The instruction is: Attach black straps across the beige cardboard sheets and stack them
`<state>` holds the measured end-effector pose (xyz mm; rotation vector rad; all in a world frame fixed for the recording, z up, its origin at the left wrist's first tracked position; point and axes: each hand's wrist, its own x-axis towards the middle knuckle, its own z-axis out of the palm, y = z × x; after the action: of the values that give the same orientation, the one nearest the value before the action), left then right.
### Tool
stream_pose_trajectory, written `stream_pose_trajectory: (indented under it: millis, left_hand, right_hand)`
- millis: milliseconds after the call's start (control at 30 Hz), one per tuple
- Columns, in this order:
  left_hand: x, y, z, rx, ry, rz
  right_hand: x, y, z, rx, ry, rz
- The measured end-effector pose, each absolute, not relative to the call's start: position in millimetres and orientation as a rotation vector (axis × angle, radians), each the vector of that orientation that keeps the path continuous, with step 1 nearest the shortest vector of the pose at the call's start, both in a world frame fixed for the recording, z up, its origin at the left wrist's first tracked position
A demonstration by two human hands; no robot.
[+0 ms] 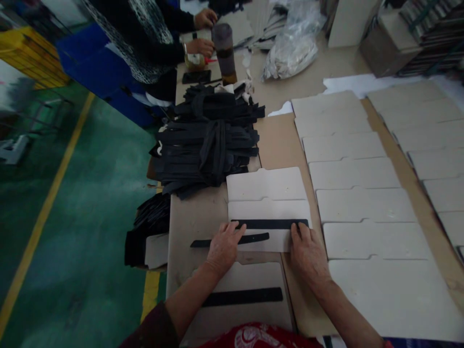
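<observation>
Head view, black strip [268, 224], ends under left fingers [229, 231] and right fingers [296, 233]

The table [197, 210] bears pale boards [266, 186], bundled black strips [184, 147], a plastic bag [292, 48].

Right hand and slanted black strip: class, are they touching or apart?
Apart: the head view shows pale card between the right hand and the nearer end of the slanted black strip.

A bottle [224, 52] stands near a phone [196, 77]; a yellow crate [35, 55] sits far left.
</observation>
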<state>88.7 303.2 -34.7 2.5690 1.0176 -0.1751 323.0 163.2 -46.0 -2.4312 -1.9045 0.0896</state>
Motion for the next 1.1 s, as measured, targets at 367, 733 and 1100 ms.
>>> stream_pose_trajectory:
  millis: [367,733,1100]
  left_hand:
    - [91,303,-17,1.885,1.642,0.011]
    - [90,326,-17,1.501,1.677,0.124]
    - [35,290,67,1.573,1.57,0.32]
  right_hand:
    - [322,157,-48,-2.484,-1.518,0.039]
    - [350,163,-46,-2.23,-0.516,0.624]
    - [300,129,31,-1.985,-0.358,0.616]
